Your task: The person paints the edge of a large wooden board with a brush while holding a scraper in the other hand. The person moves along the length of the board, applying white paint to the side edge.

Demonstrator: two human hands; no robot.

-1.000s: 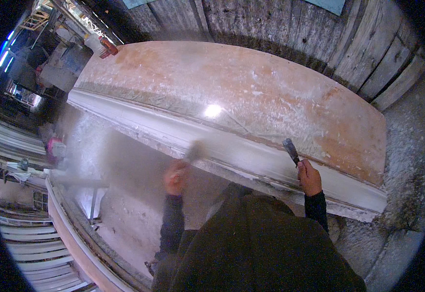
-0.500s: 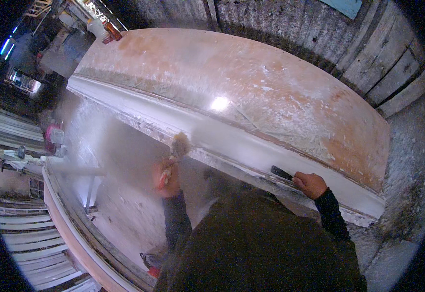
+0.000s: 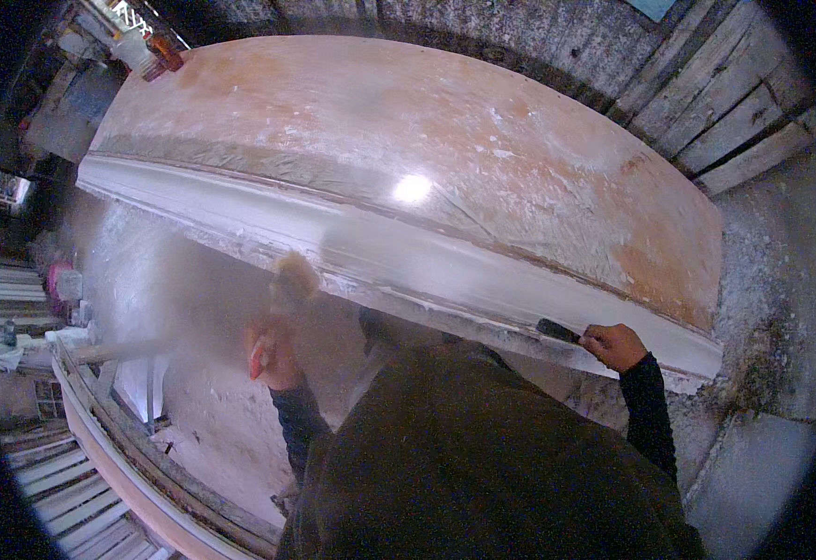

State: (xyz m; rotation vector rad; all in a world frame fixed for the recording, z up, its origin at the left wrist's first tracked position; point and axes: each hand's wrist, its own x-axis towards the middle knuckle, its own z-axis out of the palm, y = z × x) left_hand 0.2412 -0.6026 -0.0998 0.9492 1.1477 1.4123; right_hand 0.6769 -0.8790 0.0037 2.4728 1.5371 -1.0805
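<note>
Two hands at the near edge of a long whitish slab (image 3: 483,168): left hand (image 3: 273,355) closed round a blurred brush (image 3: 291,280) held against that edge, right hand (image 3: 616,345) closed round a dark tool (image 3: 557,329) lying on it. Plank wall (image 3: 707,103) behind; dusty floor (image 3: 193,411) below; bottles (image 3: 147,47) by the far left corner.

The person wears a dark, brownish-black garment with a soft, matte look, its bulk filling the lower view below the long pale panel (image 3: 408,177). Both sleeves are dark, close-fitting and long, ending at the wrists. The left hand (image 3: 273,350) and right hand (image 3: 615,345) are bare, with no gloves, and the left one shows blurred.
</note>
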